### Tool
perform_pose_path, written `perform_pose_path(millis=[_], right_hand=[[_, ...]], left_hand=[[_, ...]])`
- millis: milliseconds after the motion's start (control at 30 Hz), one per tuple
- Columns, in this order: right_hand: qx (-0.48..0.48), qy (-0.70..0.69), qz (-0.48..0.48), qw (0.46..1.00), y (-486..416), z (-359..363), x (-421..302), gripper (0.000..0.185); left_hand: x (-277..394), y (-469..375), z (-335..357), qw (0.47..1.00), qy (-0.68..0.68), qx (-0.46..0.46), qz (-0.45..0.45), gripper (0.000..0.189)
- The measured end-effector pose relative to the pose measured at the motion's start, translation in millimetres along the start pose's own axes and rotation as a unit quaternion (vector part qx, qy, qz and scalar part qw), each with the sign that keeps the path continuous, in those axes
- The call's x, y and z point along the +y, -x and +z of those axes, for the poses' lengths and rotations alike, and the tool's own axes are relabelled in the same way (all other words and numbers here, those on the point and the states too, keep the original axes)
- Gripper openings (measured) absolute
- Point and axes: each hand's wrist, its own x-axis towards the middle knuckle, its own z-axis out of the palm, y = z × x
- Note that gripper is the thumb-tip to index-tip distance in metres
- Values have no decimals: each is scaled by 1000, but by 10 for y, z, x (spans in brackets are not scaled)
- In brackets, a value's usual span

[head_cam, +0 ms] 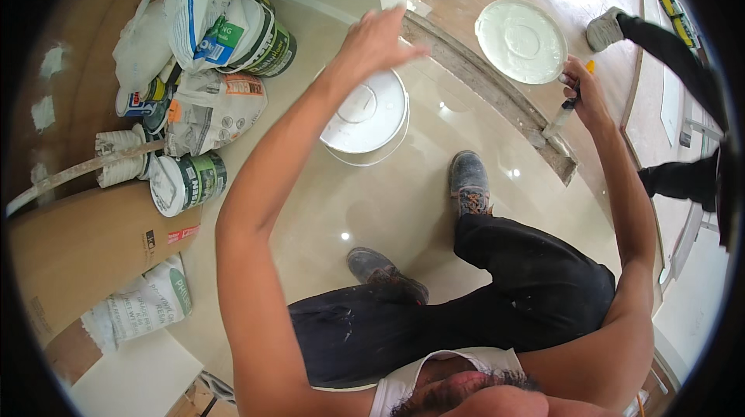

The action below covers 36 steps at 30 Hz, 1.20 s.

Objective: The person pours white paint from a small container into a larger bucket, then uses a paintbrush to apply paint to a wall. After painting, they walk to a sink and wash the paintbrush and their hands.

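Note:
My left hand [378, 44] is raised with its fingers spread and nothing in it, slightly blurred. Beneath it a white bucket [372, 120] stands on the floor, its thin handle hanging down the near side. Whether its ringed white top is a lid or the contents, I cannot tell. My right hand [585, 94] grips a flat-ended hand tool [563, 116] with a black and yellow handle, a scraper or a brush. The fingers meet the rim of a round, pale, smeared bucket lid [521, 41]; whether they hold it up is unclear.
Paint buckets [273, 44], part-filled sacks [218, 105] and a tipped tub [189, 183] crowd the left wall. A large cardboard box [105, 242] lies nearer me. A rough channel [483, 79] crosses the floor. At right, another person's shoe [605, 29] and dark-clad legs show.

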Motion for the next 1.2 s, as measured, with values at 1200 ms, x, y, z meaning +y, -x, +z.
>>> perform_pose_path(millis=[1200], right_hand=[[-76,28,3,997,-195,957,72,35]], left_hand=[[-1586,2923,44,530,784,251,-204,92]])
